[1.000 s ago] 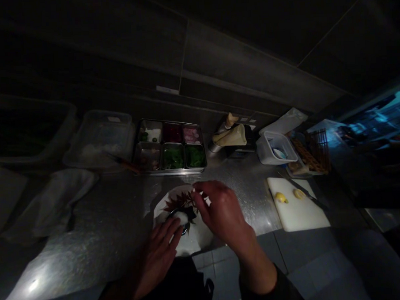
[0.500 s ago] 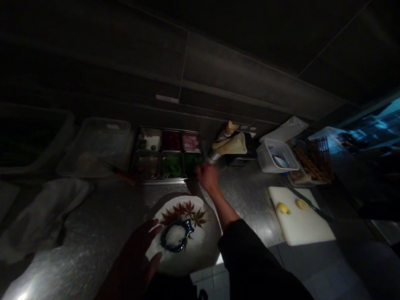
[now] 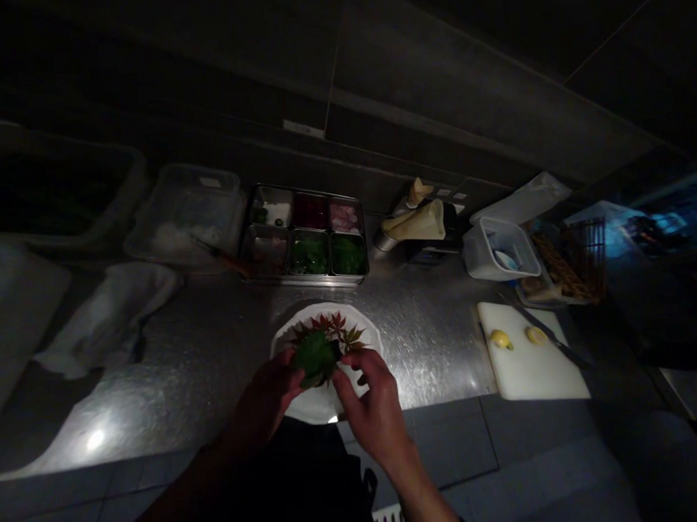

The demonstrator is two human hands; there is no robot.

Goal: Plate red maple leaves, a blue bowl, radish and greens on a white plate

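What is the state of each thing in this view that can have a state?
White plate, leaf-patterned, on steel counter
Green leaves, bunched above plate
Left hand, gripping the leaves
Right hand, fingers curled, beside leaves
Steel tray, six compartments holding food
Cutting board, lemon pieces and knife on it
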